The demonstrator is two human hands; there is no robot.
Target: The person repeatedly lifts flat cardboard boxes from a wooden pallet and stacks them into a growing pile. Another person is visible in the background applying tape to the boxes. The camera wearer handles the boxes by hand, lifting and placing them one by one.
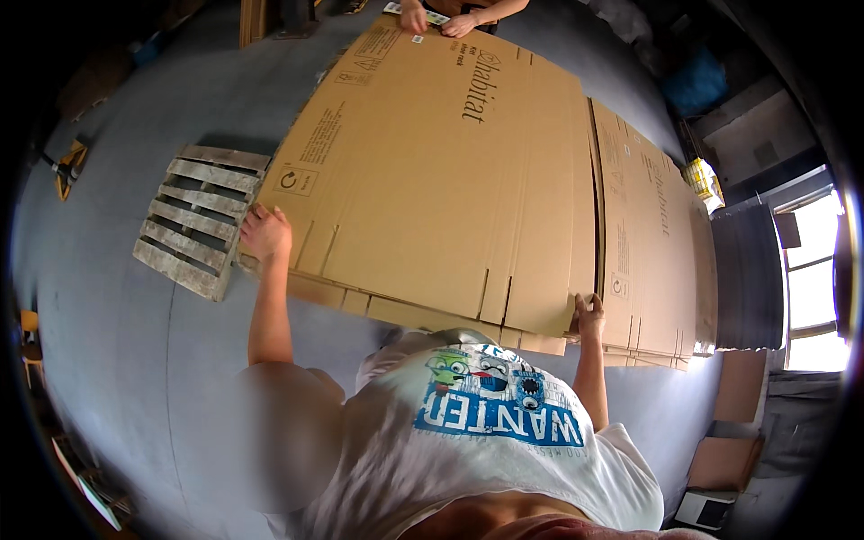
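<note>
Nearest the camera, a white printed T-shirt (486, 423) fills the lower frame. Both hands clamp the near edge of a large flat brown cardboard sheet (432, 171): left hand (265, 232) curled over its left corner, right hand (589, 315) gripping its right corner. That sheet stretches away ahead, lying on a stack of similar cardboard (652, 252) over a grey wooden pallet (193, 220). Another person's hands (438, 20) rest on the far end.

large flat brown cardboard sheet (432, 171) on cardboard stack | grey slatted wooden pallet (200, 219) under stack's left edge | second flat cardboard stack (650, 243) just right
</note>
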